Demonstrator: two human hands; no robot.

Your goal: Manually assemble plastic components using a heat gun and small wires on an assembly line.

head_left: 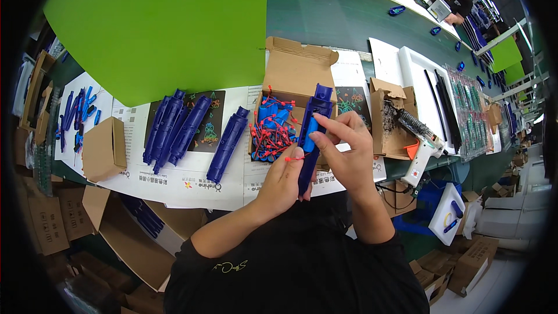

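Holding blu cyl (309,143) @ navy shell (321,97).

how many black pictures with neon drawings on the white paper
2: left picture, partly under dark blue casings; right picture, partly behind the right hand. Others could be hidden.

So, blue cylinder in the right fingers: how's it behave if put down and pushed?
The cylinder would probably roll, given its rounded side. The red plug beside it, if attached, might check that. The cylinder looks smooth, so could slip if pinched lightly.
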